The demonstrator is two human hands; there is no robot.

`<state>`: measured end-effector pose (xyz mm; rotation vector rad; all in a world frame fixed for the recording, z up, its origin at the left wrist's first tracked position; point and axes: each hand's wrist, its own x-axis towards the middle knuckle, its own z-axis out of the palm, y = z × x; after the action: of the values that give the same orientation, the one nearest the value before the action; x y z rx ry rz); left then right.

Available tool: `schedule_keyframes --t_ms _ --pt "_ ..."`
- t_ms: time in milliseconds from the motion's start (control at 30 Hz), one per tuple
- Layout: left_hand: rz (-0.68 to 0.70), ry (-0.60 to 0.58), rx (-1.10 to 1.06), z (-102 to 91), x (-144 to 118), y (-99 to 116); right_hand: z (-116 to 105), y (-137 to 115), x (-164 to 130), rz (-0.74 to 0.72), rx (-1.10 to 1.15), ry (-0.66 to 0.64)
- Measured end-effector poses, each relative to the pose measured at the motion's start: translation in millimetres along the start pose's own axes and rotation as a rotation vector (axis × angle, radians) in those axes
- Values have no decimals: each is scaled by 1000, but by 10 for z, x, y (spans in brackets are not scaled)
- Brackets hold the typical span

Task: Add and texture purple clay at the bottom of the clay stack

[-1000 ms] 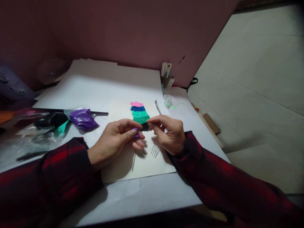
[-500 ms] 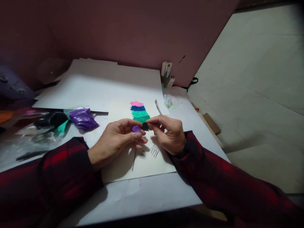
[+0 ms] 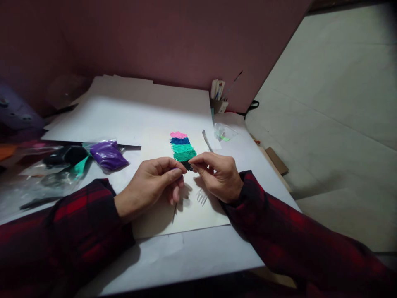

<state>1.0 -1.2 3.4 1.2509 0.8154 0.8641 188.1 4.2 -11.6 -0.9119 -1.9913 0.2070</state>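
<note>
My left hand (image 3: 155, 179) is closed in a pinch on a small lump of purple clay (image 3: 175, 168), mostly hidden by the thumb and fingers. Close by on the right, my right hand (image 3: 217, 174) has thumb and forefinger pressed together; anything between them is too small to make out. Beyond the fingertips lies a strip of textured clay bands (image 3: 184, 151) in pink, blue, greens and black, on a cream sheet (image 3: 151, 225). A fork (image 3: 202, 198) lies beneath my right hand, its middle covered. Below my left fingers is a thin dark stick (image 3: 174, 214).
On the left lie a bag of purple clay (image 3: 108, 155) and several plastic packets (image 3: 66, 165). Large white sheets (image 3: 139, 107) cover the back, against the wall. A pen holder (image 3: 218, 97) and a clear bag (image 3: 225, 131) stand at the back right.
My left hand has turned and its fingers have curled in, so the purple lump is now mostly covered. My right hand has moved slightly left, its pinch kept.
</note>
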Motion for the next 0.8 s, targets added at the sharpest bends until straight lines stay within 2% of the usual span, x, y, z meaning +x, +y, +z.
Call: schedule_keyframes --t_ms 133,800 --pt "9 44 -17 -4 16 -14 1 9 -2 -4 3 -8" --pt "-12 34 28 -20 9 1 -7 11 6 -10 36 -80"
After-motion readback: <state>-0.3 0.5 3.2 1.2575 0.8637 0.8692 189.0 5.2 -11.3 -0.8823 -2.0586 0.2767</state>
